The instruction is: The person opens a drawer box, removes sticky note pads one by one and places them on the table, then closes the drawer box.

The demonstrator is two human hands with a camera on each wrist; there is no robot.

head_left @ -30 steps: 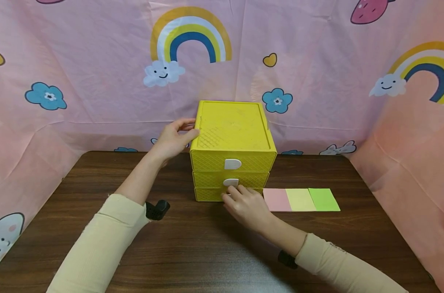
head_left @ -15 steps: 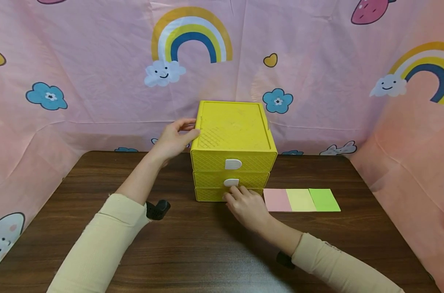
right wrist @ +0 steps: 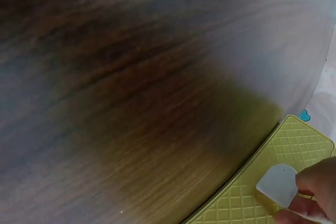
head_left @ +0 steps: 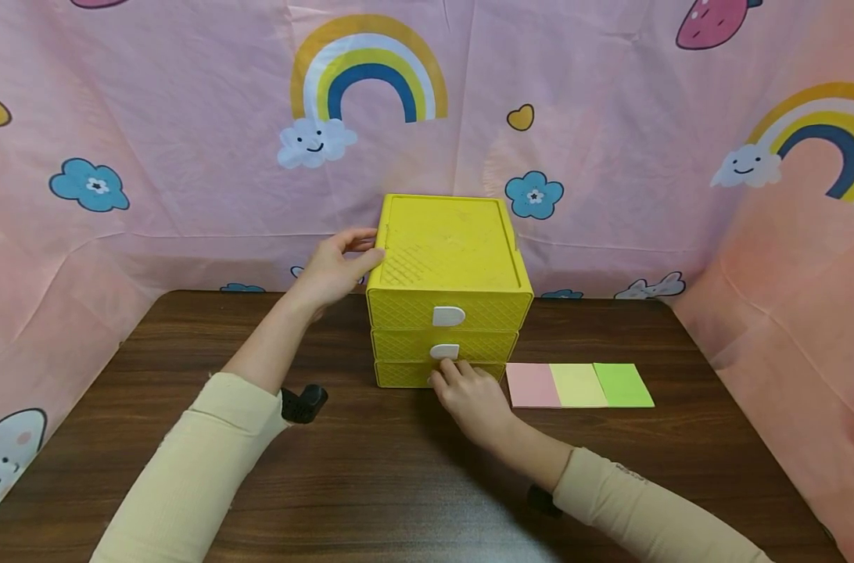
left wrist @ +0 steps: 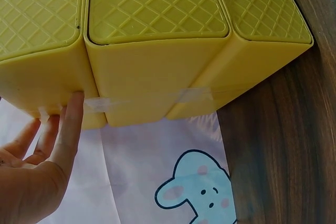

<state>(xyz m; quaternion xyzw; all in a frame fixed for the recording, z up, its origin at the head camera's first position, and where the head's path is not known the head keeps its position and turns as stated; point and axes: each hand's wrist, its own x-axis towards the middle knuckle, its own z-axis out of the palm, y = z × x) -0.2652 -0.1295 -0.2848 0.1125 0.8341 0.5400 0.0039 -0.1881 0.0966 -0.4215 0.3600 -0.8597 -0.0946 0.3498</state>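
A yellow plastic chest with three stacked drawers (head_left: 448,242) stands on the table, every drawer pushed in. My left hand (head_left: 328,270) rests against its left side near the top; in the left wrist view, straight fingers (left wrist: 71,129) touch the yellow wall. Low at the front, my right hand (head_left: 475,399) pinches the white handle (right wrist: 278,184) of the bottom drawer (head_left: 402,374), thumb and fingers on either side of the tab. This hand covers that handle in the head view. White handles also mark the top drawer (head_left: 448,316) and the middle drawer (head_left: 444,351).
Just right of the chest, a row of sticky notes in pink (head_left: 532,385), pale yellow (head_left: 578,385) and green (head_left: 622,385) lies on the dark wooden table (head_left: 314,477). A pink patterned cloth (head_left: 209,156) hangs behind and on both sides.
The right forearm has shifted slightly left while its hand stays at the bottom handle. The left hand and the drawers have not moved visibly.
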